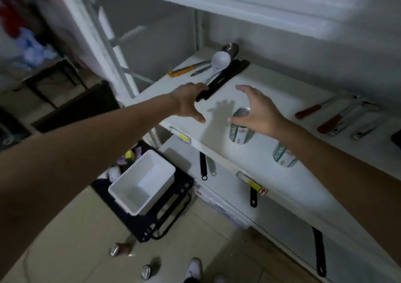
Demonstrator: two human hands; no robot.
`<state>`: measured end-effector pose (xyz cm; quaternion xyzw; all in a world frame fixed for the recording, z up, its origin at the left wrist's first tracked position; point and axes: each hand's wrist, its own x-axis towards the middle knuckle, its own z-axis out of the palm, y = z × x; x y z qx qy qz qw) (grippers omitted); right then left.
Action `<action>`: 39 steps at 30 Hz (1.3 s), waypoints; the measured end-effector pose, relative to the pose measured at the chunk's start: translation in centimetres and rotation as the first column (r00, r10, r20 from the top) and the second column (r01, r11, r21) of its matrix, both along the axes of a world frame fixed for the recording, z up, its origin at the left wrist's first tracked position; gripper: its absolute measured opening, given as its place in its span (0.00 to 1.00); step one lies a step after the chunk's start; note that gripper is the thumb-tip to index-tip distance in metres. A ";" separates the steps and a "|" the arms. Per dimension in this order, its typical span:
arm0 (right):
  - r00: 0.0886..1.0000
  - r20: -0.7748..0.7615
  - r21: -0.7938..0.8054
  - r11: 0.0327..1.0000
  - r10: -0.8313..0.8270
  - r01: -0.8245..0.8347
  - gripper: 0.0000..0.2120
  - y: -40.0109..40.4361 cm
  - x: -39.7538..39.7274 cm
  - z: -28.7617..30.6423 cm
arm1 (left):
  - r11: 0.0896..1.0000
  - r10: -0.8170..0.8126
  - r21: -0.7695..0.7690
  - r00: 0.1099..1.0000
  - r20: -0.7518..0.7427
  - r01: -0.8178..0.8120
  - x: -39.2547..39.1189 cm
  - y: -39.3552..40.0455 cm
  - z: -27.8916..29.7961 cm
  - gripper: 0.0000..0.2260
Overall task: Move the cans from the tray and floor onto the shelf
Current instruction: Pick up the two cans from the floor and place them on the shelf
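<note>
Head view: both hands hover over the white shelf (256, 159), fingers spread and grasping nothing. The left hand (188, 101) sits beside a black tool (221, 79). The right hand (259, 111) is just above an upright green can (239, 128) — contact cannot be told. A second can (283, 155) stands nearby. The white tray (142, 181) holds nothing; two cans — (119, 248) and (149, 269) — lie on the floor (71, 228).

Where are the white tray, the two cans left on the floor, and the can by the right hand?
white tray (121, 192): head view, near rim.
brown floor can (114, 249): head view, silver top.
second floor can (147, 272): head view, silver top.
green shelf can (240, 112): head view, top rim.
</note>
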<state>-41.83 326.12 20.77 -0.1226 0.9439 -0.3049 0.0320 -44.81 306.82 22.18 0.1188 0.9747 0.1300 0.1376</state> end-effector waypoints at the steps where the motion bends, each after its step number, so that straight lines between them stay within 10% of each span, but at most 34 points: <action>1: 0.998 0.010 -0.001 0.998 0.068 -0.068 0.38 -2.2 0.2 0.0 | 0.998 0.059 -0.003 0.998 -0.003 -0.059 1.6 -2.0 0.0 0.41; 11: 0.758 0.161 -0.053 0.773 0.632 -0.632 0.34 -28.8 8.8 -5.2 | 0.644 0.760 0.012 0.641 0.106 -0.765 25.3 -27.1 -3.2 0.39; 19: 0.579 0.500 -0.245 0.746 0.644 -0.619 0.29 -40.9 19.7 -22.4 | 0.299 0.902 0.051 0.300 0.310 -0.953 38.5 -37.1 -21.0 0.38; 32: 0.418 0.648 -0.245 0.694 0.636 -0.677 0.33 -35.5 26.3 -72.1 | 0.296 0.869 0.135 0.325 0.373 -0.946 37.2 -36.4 -67.6 0.39; 39: 0.361 0.506 -0.201 0.514 0.783 -0.834 0.48 -34.9 25.5 -85.6 | 0.351 0.878 0.217 0.401 0.262 -0.911 34.9 -38.8 -81.7 0.44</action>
